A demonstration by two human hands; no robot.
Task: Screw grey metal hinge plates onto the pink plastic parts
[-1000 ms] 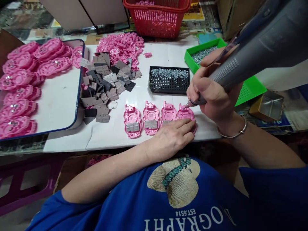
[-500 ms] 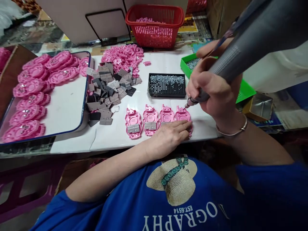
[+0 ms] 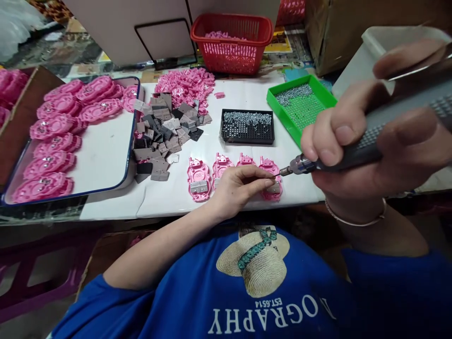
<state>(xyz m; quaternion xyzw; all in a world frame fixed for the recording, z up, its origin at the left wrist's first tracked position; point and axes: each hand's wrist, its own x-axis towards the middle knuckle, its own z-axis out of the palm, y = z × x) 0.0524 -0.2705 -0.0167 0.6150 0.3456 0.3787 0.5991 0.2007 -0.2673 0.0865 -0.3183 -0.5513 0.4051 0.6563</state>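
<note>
My left hand (image 3: 231, 188) has its thumb and fingertips pinched at the tip of the thin bit on an electric screwdriver (image 3: 303, 164). Whether a screw sits between those fingertips is too small to tell. My right hand (image 3: 349, 122) is wrapped around the grey screwdriver, which now lies nearly level and points left. Beneath the bit is the rightmost pink plastic casing (image 3: 270, 165), with a grey plate (image 3: 273, 188) in its lower part. More such casings stand in a row to its left, one of them a pink casing (image 3: 198, 172) with its grey plate showing; my left hand partly covers the middle ones.
Beyond the row sits a black screw tray (image 3: 247, 140), with a green tray (image 3: 278, 109) of screws to its right. Grey plates (image 3: 160, 155) and small pink parts (image 3: 185, 87) lie piled. A white tray (image 3: 102, 155) holds stacked casings; a red basket (image 3: 231, 49) stands behind.
The screwdriver has swung from a steep angle over the rightmost casing to nearly level, moving right and down. My left hand has lifted off that casing and now pinches the bit's tip.
</note>
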